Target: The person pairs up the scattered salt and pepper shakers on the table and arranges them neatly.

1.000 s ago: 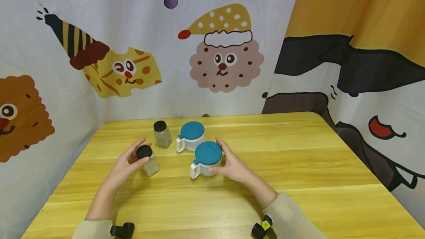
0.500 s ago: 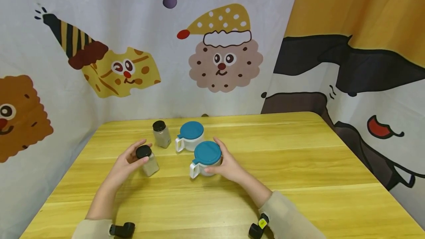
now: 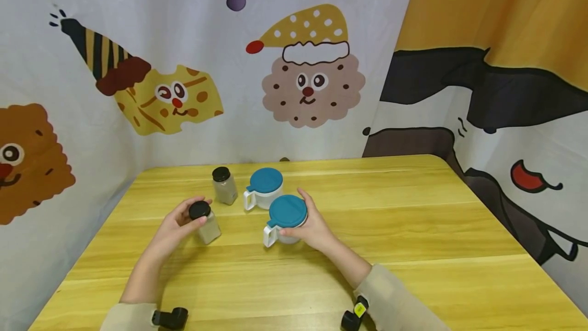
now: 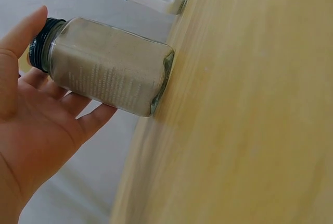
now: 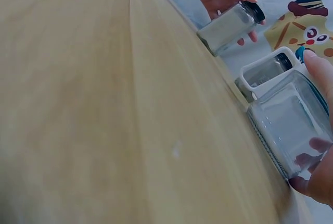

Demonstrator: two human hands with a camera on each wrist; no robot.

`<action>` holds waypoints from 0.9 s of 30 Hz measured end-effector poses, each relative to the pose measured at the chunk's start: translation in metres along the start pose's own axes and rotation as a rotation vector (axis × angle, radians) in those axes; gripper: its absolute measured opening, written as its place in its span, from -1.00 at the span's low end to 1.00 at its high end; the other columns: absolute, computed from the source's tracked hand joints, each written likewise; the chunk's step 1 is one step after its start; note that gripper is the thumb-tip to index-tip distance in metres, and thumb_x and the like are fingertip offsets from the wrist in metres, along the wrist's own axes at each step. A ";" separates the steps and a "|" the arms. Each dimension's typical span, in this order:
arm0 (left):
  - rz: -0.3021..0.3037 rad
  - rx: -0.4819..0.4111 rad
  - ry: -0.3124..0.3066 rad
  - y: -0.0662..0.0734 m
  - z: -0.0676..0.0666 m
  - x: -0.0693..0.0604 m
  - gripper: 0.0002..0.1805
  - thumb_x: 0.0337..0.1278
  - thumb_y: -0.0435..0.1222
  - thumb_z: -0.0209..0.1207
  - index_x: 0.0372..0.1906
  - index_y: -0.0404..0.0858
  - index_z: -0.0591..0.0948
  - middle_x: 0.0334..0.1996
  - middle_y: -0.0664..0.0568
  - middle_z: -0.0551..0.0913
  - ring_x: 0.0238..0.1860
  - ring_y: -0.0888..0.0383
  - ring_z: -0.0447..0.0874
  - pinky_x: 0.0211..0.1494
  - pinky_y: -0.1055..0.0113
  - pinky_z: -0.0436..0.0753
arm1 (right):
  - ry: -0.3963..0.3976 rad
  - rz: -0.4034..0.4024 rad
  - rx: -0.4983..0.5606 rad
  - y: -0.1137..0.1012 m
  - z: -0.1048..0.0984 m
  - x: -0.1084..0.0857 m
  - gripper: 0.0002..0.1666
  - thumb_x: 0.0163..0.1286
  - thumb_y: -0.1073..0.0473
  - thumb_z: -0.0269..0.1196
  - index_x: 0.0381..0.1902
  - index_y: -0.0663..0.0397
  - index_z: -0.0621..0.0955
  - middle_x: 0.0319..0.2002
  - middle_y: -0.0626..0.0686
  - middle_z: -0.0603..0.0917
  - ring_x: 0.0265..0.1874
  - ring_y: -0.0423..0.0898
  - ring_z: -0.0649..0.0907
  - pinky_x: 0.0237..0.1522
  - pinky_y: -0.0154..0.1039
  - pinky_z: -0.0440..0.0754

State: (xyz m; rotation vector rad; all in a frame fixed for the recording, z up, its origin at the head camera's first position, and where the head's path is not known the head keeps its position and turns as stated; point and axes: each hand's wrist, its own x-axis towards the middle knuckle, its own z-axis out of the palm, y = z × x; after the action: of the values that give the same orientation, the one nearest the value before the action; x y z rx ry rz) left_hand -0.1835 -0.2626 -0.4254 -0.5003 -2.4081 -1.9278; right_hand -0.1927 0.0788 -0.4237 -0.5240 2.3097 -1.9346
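My left hand [image 3: 171, 230] curls round a square glass jar [image 3: 209, 230] with a black lid, thumb at the lid and fingers behind; the left wrist view shows the jar [image 4: 106, 65] full of pale powder. On the right, my other hand [image 3: 318, 228] grips the front glass container [image 3: 288, 212], blue-lidded with a white handle, thumb on its near side and fingers round its right side. That container [image 5: 294, 122] shows clear glass in the right wrist view. Both held things rest on the table.
Behind them stand a second black-lidded jar [image 3: 225, 189] and a second blue-lidded container [image 3: 265, 183] with a white handle. The yellow wooden table [image 3: 413, 208] reaches back to a printed curtain [image 3: 184, 4].
My right thumb has slid left across the near side of the front container, and the right forearm has shifted slightly left. The left hand and the jars have hardly moved.
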 end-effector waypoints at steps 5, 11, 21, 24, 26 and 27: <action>0.004 0.006 0.002 0.001 -0.001 -0.001 -0.47 0.35 -0.36 0.10 0.34 -0.39 0.28 0.28 -0.34 0.35 0.11 0.34 0.47 0.06 0.52 0.47 | 0.013 -0.004 -0.021 -0.003 0.001 0.000 0.19 -0.04 0.35 0.53 0.44 0.30 0.08 0.26 0.35 0.35 0.19 0.25 0.42 0.21 0.12 0.34; -0.012 0.014 0.004 0.001 -0.001 -0.001 -0.46 0.35 -0.34 0.11 0.34 -0.41 0.27 0.28 -0.35 0.35 0.12 0.29 0.46 0.05 0.52 0.47 | 0.017 0.010 -0.036 -0.003 0.000 0.000 0.08 -0.04 0.32 0.54 0.37 0.30 0.20 0.22 0.30 0.41 0.16 0.23 0.45 0.16 0.11 0.40; 0.011 0.028 0.016 -0.001 -0.002 -0.001 -0.50 0.33 -0.36 0.12 0.31 -0.38 0.34 0.23 -0.23 0.45 0.08 0.23 0.50 0.02 0.49 0.50 | 0.020 0.027 -0.037 -0.004 0.000 -0.001 0.06 -0.05 0.32 0.54 0.35 0.30 0.23 0.21 0.29 0.43 0.15 0.23 0.45 0.15 0.11 0.40; 0.005 0.032 0.026 -0.002 -0.002 -0.001 -0.51 0.32 -0.36 0.14 0.30 -0.37 0.36 0.22 -0.25 0.46 0.07 0.23 0.51 0.01 0.49 0.51 | 0.023 0.031 -0.044 -0.004 0.001 -0.001 0.05 -0.05 0.31 0.54 0.35 0.27 0.24 0.21 0.28 0.43 0.15 0.23 0.45 0.14 0.12 0.41; -0.002 0.031 0.031 -0.002 -0.002 -0.001 -0.51 0.31 -0.36 0.14 0.29 -0.38 0.36 0.22 -0.28 0.45 0.06 0.23 0.51 0.01 0.49 0.51 | 0.024 0.033 -0.048 -0.004 0.001 -0.002 0.04 -0.05 0.31 0.54 0.35 0.25 0.25 0.21 0.28 0.43 0.15 0.23 0.45 0.14 0.13 0.41; -0.004 0.031 0.032 -0.002 -0.002 -0.001 -0.51 0.31 -0.36 0.14 0.29 -0.39 0.37 0.21 -0.30 0.45 0.06 0.23 0.51 0.01 0.49 0.50 | 0.024 0.033 -0.049 -0.004 0.001 -0.002 0.04 -0.05 0.31 0.54 0.35 0.25 0.25 0.21 0.28 0.43 0.15 0.23 0.45 0.14 0.13 0.41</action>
State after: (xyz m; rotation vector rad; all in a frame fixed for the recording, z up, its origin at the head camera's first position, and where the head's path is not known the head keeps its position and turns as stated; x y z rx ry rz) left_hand -0.1830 -0.2649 -0.4267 -0.4600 -2.4172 -1.8821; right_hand -0.1900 0.0778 -0.4207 -0.4667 2.3708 -1.8846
